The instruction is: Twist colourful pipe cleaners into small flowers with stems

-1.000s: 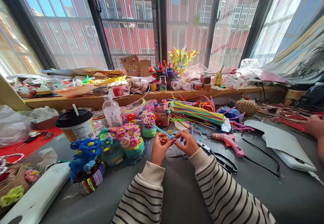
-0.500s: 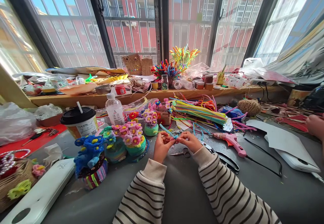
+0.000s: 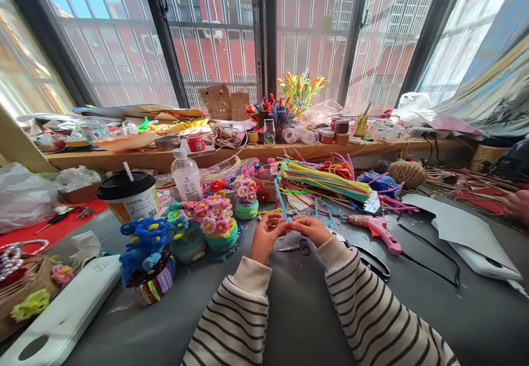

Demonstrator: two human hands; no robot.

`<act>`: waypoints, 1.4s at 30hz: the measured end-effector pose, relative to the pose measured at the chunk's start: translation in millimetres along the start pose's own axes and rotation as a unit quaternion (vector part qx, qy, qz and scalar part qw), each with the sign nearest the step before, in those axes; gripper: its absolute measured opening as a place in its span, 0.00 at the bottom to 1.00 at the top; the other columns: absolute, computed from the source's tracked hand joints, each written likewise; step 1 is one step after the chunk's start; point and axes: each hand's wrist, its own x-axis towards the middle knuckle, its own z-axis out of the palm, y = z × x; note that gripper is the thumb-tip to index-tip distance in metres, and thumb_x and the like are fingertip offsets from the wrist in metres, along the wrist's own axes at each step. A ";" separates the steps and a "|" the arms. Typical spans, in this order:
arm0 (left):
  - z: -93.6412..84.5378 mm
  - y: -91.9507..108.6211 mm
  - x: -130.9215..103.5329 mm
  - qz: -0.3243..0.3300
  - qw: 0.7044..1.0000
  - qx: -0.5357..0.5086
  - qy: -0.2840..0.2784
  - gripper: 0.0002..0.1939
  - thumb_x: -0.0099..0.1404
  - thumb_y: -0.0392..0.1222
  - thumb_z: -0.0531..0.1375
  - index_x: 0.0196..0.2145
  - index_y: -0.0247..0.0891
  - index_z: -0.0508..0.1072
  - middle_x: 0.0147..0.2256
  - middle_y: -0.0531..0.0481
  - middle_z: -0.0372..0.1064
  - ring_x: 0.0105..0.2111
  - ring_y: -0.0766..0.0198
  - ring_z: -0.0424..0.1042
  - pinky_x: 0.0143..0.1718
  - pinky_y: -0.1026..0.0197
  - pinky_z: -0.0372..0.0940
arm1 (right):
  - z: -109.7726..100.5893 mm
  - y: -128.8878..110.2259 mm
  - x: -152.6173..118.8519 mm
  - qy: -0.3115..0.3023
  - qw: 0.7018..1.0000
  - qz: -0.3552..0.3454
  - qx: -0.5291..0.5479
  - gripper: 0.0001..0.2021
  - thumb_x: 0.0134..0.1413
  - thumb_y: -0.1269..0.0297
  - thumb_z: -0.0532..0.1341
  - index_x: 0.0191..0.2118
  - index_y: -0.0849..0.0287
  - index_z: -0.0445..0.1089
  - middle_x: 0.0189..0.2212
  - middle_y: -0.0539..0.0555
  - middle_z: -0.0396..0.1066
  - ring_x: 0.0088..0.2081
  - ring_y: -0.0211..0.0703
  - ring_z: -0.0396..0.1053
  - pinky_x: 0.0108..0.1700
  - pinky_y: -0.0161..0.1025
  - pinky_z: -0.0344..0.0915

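Observation:
Both my hands meet over the middle of the table, fingertips pinched together on a light blue pipe cleaner. One long end of it sticks up and away from me; the worked part is mostly hidden by the fingers. My left hand is closed on it from the left, my right hand from the right. Just below them on the table lies a small pair of scissors. Larger black-handled scissors lie beside my right wrist, partly covered by it.
Left stand pipe-cleaner flower pots, a blue one, a lidded cup, a bottle and a white device. Behind lies a pipe-cleaner bundle. Right are a pink glue gun with cord, paper and another person's hand.
The free end of the pipe cleaner has swung from pointing up-left to nearly upright. My hands stay almost in place, with the fingers slightly shifted.

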 end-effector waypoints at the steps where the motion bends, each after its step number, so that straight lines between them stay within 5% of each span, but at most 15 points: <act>1: 0.2 0.1 0.2 -0.005 1.000 -0.003 0.001 0.18 0.41 0.40 0.62 0.31 0.35 0.62 0.23 0.53 0.66 0.22 0.70 0.67 0.26 0.67 0.63 | 0.2 1.5 -0.1 -0.005 1.000 0.012 0.014 0.14 0.31 0.52 0.60 0.18 0.59 0.71 0.25 0.52 0.65 0.34 0.41 0.59 0.30 0.34 0.54; 6: 1.4 -0.1 0.6 0.004 1.000 -0.010 0.000 0.19 0.42 0.39 0.62 0.32 0.35 0.61 0.23 0.53 0.66 0.22 0.70 0.67 0.26 0.66 0.63 | 4.3 7.6 -2.2 -0.050 0.985 0.083 0.146 0.14 0.31 0.53 0.61 0.22 0.61 0.71 0.28 0.51 0.66 0.24 0.33 0.56 0.21 0.31 0.47; 12: 6.1 -1.9 -0.6 0.128 0.988 0.058 0.063 0.15 0.46 0.42 0.59 0.31 0.38 0.60 0.24 0.53 0.67 0.25 0.66 0.69 0.29 0.64 0.63 | 19.8 0.5 -1.5 0.042 0.924 0.205 0.322 0.07 0.32 0.63 0.63 0.23 0.60 0.69 0.24 0.50 0.67 0.20 0.31 0.54 0.20 0.29 0.48; 17: 10.3 0.5 -3.8 0.212 0.964 0.094 0.132 0.13 0.47 0.42 0.59 0.30 0.39 0.59 0.23 0.54 0.66 0.25 0.67 0.69 0.29 0.65 0.63 | 33.6 -5.2 2.1 0.058 0.900 0.204 0.380 0.05 0.39 0.65 0.59 0.21 0.60 0.67 0.19 0.49 0.65 0.17 0.29 0.54 0.19 0.29 0.50; 22: 7.5 0.7 -2.5 0.191 0.971 0.020 0.145 0.15 0.46 0.42 0.59 0.30 0.39 0.56 0.23 0.55 0.66 0.25 0.66 0.69 0.30 0.64 0.63 | 39.0 -7.7 1.0 0.057 0.941 0.131 0.306 0.08 0.39 0.60 0.59 0.25 0.60 0.67 0.24 0.51 0.65 0.20 0.31 0.57 0.19 0.30 0.53; 27: 4.5 -1.4 1.4 0.140 0.980 -0.052 0.132 0.17 0.46 0.42 0.59 0.30 0.38 0.54 0.23 0.55 0.66 0.23 0.67 0.69 0.30 0.61 0.64 | 29.6 -11.1 0.8 0.115 0.992 -0.045 0.039 0.15 0.39 0.52 0.56 0.26 0.60 0.66 0.24 0.51 0.62 0.22 0.34 0.58 0.21 0.31 0.52; 33: 3.6 -2.2 0.7 0.118 0.985 -0.010 0.124 0.19 0.43 0.42 0.61 0.30 0.38 0.55 0.24 0.53 0.66 0.25 0.65 0.69 0.30 0.62 0.64 | 24.3 -14.4 -3.5 0.122 0.937 -0.212 -0.249 0.13 0.48 0.56 0.50 0.23 0.60 0.63 0.20 0.50 0.58 0.22 0.35 0.56 0.25 0.33 0.53; 37: 3.4 -3.2 -0.1 0.120 0.986 -0.003 0.115 0.18 0.45 0.42 0.60 0.30 0.38 0.54 0.23 0.54 0.65 0.25 0.66 0.69 0.29 0.63 0.64 | 25.9 -11.0 -3.5 0.096 0.937 -0.230 -0.246 0.14 0.50 0.58 0.48 0.21 0.59 0.61 0.21 0.51 0.59 0.24 0.36 0.57 0.27 0.34 0.54; 42: 6.8 -2.0 -2.1 0.173 0.972 0.038 0.153 0.16 0.47 0.41 0.59 0.29 0.39 0.53 0.25 0.52 0.64 0.28 0.66 0.68 0.31 0.63 0.63 | 35.5 -1.9 2.0 0.096 0.983 -0.143 -0.058 0.16 0.45 0.50 0.50 0.20 0.58 0.59 0.16 0.48 0.58 0.20 0.35 0.56 0.22 0.33 0.53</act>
